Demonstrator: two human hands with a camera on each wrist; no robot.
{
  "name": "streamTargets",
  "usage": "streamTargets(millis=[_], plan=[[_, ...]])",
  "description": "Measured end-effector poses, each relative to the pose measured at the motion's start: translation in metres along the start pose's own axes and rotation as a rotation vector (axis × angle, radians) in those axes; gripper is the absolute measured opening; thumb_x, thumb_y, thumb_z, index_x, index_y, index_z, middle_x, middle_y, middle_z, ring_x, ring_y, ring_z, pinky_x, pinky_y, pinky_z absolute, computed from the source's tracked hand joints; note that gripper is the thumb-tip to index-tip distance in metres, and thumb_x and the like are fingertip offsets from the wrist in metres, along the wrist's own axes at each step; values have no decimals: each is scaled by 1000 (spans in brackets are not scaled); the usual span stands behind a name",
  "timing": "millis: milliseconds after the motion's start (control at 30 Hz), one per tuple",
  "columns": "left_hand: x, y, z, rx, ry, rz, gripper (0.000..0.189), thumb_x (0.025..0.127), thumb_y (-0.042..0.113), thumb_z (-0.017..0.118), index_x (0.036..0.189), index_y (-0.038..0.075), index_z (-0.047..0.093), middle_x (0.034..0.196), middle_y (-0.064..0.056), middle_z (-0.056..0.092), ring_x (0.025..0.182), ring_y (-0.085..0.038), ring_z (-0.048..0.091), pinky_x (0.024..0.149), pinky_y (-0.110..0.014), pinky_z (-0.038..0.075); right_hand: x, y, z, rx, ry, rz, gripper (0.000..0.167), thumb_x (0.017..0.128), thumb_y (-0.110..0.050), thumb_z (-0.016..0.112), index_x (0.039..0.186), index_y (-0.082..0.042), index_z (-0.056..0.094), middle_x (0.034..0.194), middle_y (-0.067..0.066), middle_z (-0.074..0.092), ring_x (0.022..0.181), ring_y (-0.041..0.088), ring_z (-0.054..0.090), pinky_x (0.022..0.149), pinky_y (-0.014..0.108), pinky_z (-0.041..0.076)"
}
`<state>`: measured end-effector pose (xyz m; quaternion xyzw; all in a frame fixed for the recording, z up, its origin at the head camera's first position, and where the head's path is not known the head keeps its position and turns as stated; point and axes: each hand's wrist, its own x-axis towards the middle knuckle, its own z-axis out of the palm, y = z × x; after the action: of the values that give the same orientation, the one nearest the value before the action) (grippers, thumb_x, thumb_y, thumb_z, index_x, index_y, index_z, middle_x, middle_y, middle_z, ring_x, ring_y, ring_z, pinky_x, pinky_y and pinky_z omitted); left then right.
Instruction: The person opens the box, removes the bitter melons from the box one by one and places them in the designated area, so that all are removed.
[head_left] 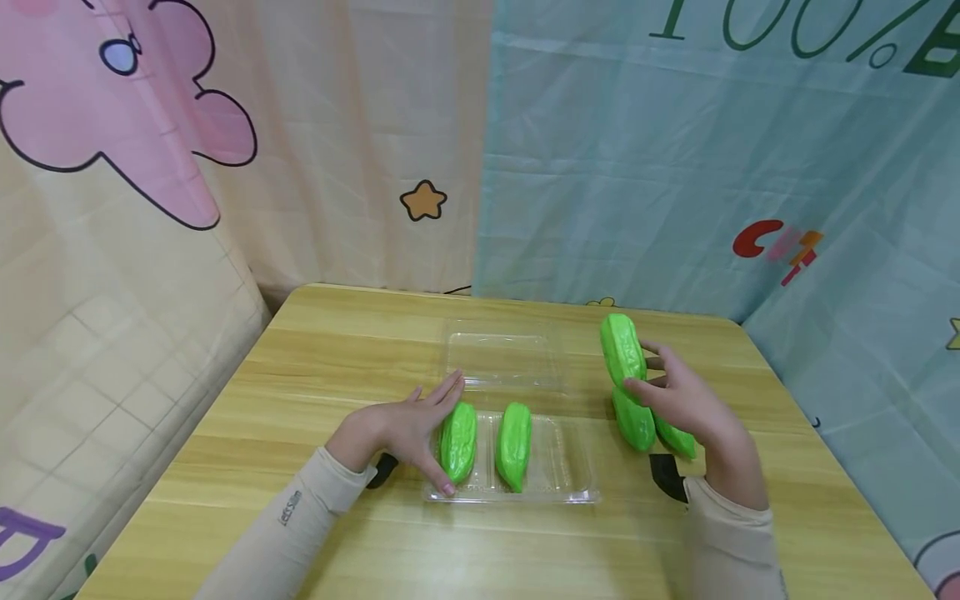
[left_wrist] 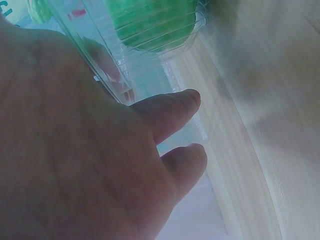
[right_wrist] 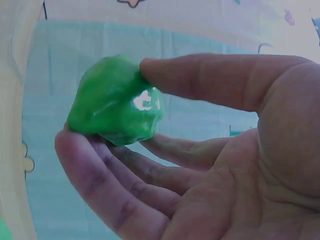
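Observation:
My right hand (head_left: 686, 392) pinches a bright green, ridged bitter melon (head_left: 622, 346) between thumb and fingertips, raised above the table. In the right wrist view the thumb presses one side of this bitter melon (right_wrist: 117, 102) while the fingers support the other. Beneath it lies a second bitter melon (head_left: 634, 421), and another (head_left: 678, 438) is partly hidden by the hand. My left hand (head_left: 408, 429) spreads straight fingers along the left side of a clear plastic box (head_left: 566, 458), thumb at its front edge. Two bitter melons (head_left: 458, 442) (head_left: 513, 446) lie side by side in its left and middle parts.
The box's clear lid (head_left: 502, 358) lies folded back behind it on the wooden table (head_left: 360, 342). Printed curtains (head_left: 360, 167) hang behind the table and along both sides. A dark strap (head_left: 667, 477) shows at each wrist.

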<state>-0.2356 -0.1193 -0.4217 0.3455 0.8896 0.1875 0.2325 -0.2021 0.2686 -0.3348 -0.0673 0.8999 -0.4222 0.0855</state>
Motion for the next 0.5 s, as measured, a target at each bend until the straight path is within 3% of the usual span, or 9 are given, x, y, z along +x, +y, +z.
streamTargets(millis=[233, 500], plan=[[-1, 0, -1, -5, 3, 11, 156, 58, 71, 85, 159, 10, -17, 161, 0, -31, 150, -27, -4, 120, -54, -1, -1, 21, -19, -13, 53, 72, 74, 105, -18, 54, 158, 4, 7, 149, 41, 25, 128, 56, 42, 94, 58, 49], [0, -1, -1, -24, 5, 9, 154, 61, 67, 87, 158, 10, -17, 164, -7, -27, 150, -25, -6, 120, -53, -3, 2, 40, -35, -85, 74, 235, 73, 105, -12, 48, 155, 11, 0, 152, 43, 16, 134, 59, 27, 103, 67, 36]])
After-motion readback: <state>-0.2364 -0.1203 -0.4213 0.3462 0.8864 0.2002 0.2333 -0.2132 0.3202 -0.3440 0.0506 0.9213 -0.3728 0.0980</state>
